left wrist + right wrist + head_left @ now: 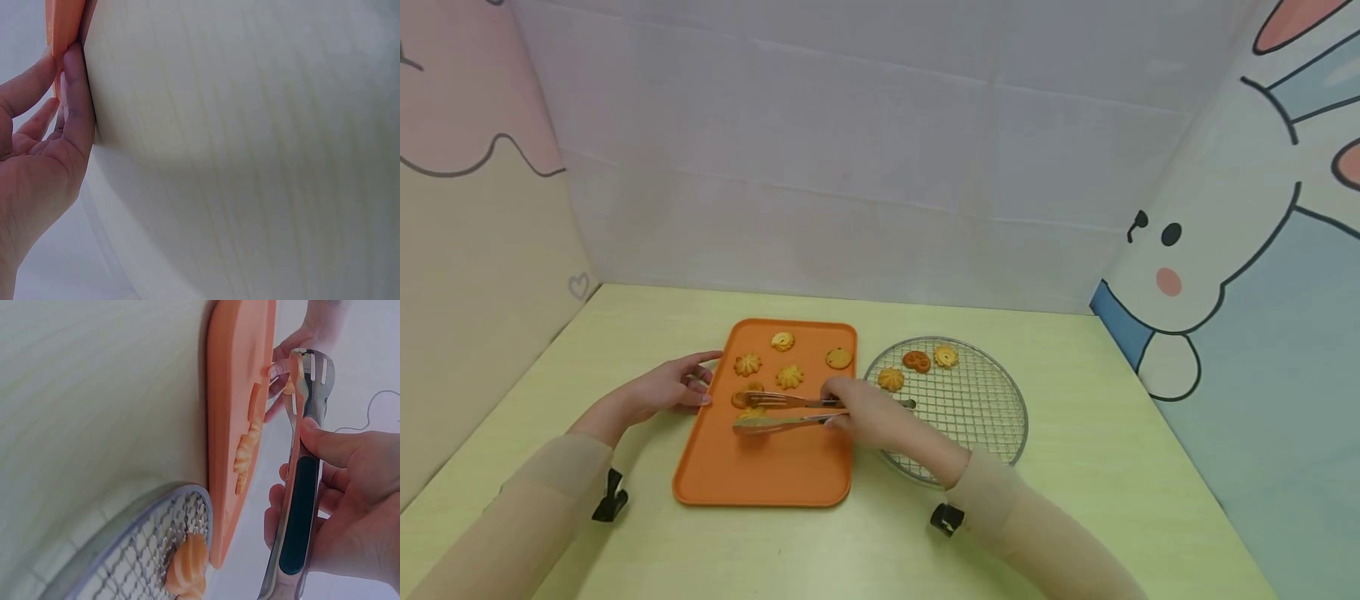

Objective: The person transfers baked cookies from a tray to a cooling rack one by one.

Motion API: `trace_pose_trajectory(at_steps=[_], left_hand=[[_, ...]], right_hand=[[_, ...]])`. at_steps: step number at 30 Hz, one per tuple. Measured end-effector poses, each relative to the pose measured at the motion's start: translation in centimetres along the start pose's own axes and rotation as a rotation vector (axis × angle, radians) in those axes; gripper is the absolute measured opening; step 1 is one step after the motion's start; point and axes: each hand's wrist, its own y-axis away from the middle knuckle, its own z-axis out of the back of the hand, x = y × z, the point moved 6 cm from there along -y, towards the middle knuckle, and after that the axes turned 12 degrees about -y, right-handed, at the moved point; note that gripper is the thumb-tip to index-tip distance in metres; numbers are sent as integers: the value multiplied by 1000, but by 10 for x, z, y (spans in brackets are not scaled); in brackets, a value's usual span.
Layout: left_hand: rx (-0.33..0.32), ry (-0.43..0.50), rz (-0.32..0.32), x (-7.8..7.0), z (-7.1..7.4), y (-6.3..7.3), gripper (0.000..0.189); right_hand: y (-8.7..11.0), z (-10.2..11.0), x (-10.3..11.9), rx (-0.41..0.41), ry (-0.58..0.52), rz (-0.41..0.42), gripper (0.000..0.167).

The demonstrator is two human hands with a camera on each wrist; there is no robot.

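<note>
On the left, an orange tray [767, 475] carries several cookies, among them a flower-shaped cookie [789, 377] and a round cookie [838, 358]. My left hand [672, 387] pinches the tray's left rim, thumb on one side and fingers on the other in the left wrist view. Metal tongs [300, 512] with dark handle grips are held in my right hand [874, 414]. Their arms stand apart low over the tray, around a yellow cookie [751, 413] and beside a pretzel-shaped cookie [739, 399], both partly hidden. Whether the tongs touch either one I cannot tell.
A round wire rack [977, 417] stands right of the tray, partly under my right forearm. On it lie a pretzel cookie [917, 361], a ring-shaped cookie [946, 357] and a swirled cookie [891, 379]. Printed panels and a pale wall [865, 150] enclose the table [1090, 467].
</note>
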Motion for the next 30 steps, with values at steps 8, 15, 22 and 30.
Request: trace_pose_trajectory(at_steps=[8, 15, 22, 30], left_hand=[[6, 30, 3, 0, 0, 1, 82], [2, 30, -2, -3, 0, 2, 83], [2, 17, 16, -1, 0, -1, 83], [4, 26, 10, 0, 0, 1, 83]], right_hand=[[9, 16, 3, 16, -27, 14, 26], [20, 35, 8, -5, -21, 47, 28], [33, 53, 11, -41, -64, 40, 29], [46, 68, 9, -87, -63, 19, 30]])
